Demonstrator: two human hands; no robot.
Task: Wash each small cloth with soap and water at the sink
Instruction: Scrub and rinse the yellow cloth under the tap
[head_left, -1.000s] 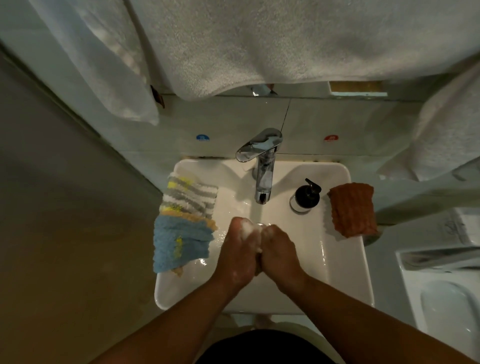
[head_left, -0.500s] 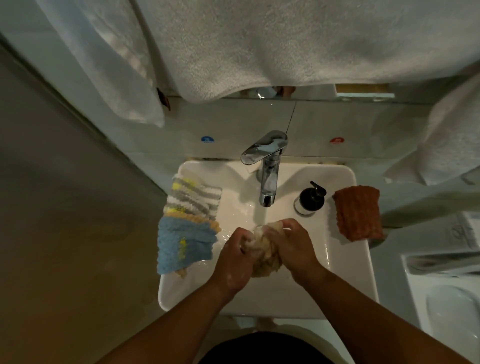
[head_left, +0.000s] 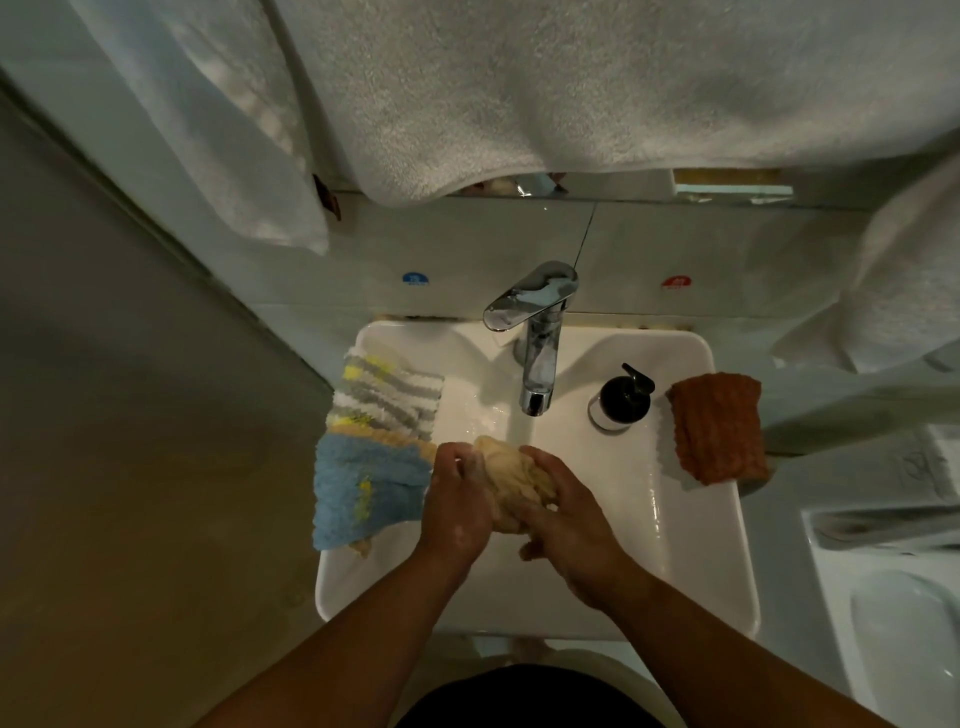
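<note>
left hand: i see the left hand (head_left: 457, 499) over the middle of the sink (head_left: 691, 545). its fingers are curled round the left side of the beige cloth (head_left: 511, 483), and pale flecks of suds sit on the knuckles.
right hand: the right hand (head_left: 566, 525) grasps the same cloth from the right and near side, fingers wrapped over it, thumb side hidden from me.
beige cloth: bunched into a wet lump between both hands, held above the basin just in front of the tap (head_left: 540, 358). its far end pokes out past the fingers toward the spout.
striped cloth: a grey, white and yellow striped cloth (head_left: 387, 389) lies on the sink's left edge, toward the back left corner.
blue cloth: a blue cloth (head_left: 363, 486) with yellow marks drapes over the left edge nearer me, touching the striped one. a tan cloth (head_left: 384, 439) peeks out between them.
rust cloth: a rust cloth (head_left: 717, 428) rests folded on the right edge, well apart from the hands.
soap: a soap pump bottle (head_left: 621, 397) with a black top stands upright on the back ledge, between the tap and the rust cloth.
wall: a blue dot (head_left: 415, 279) and a red dot (head_left: 676, 282) sit on the tiles behind the back edge.
above: white towels (head_left: 571, 93) hang over the back of the sink.
</note>
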